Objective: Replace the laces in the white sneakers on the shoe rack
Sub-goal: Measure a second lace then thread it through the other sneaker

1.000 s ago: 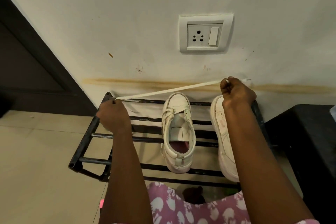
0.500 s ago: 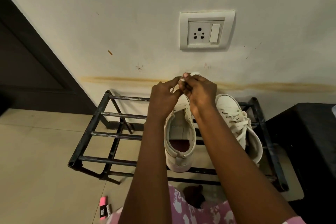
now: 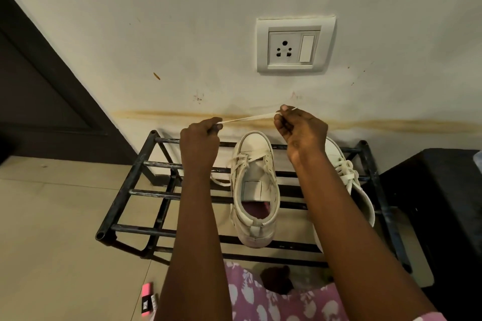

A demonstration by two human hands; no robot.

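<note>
A white lace [image 3: 247,118] is stretched taut between my two hands above the black shoe rack [image 3: 135,177]. My left hand [image 3: 200,141] pinches its left end and my right hand [image 3: 300,130] pinches its right end, whose tip pokes out past the fingers. Below them a white sneaker [image 3: 257,190] stands on the rack with its toe toward the wall and only its front eyelets loosely laced. A second white sneaker [image 3: 352,185], fully laced, lies to the right, partly hidden behind my right forearm.
The rack stands against a stained wall under a socket plate [image 3: 294,44]. A black cabinet [image 3: 448,203] is close on the right. A pink and black object [image 3: 148,300] lies on the tiled floor at the bottom. A dark door frame [image 3: 52,86] runs at the left.
One second ago the lace was stretched wide between my hands. Half a second ago the hands met over the sneaker. Now they have parted again with a shorter span of lace.
</note>
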